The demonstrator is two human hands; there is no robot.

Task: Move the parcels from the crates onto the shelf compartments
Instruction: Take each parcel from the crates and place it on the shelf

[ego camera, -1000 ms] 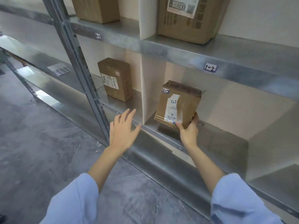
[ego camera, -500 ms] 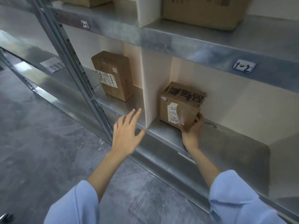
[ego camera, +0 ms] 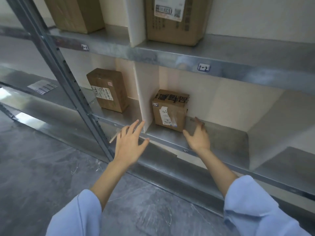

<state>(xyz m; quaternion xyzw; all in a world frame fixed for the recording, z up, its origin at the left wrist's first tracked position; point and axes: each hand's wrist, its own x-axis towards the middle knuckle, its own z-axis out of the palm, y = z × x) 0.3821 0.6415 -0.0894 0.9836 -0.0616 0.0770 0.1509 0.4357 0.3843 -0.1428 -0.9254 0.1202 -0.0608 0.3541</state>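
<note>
- As we face the metal shelf, both of our hands are raised in front of its middle level, and neither grips anything.
- Our left hand is spread wide, fingers straight and apart, with its back towards us. It hovers before the front edge of the white divider, and we cannot tell whether the fingertips touch it.
- Our right hand is loose and unclenched, fingers gently bent and apart, just to the right of the small parcel. The thumb points at the box's lower right corner and is very near it, but we cannot tell whether it touches.
- The small parcel stands upright on the middle level, in the compartment right of the divider and close against it, with its white label facing us.
- Left of the divider stands a taller parcel, well apart from both hands.
- On the level above, a large parcel sits right of an upper partition and another box left of it, over a handwritten tag reading 1-2.
- Light blue sleeves cover our upper forearms, above a grey floor.
</note>
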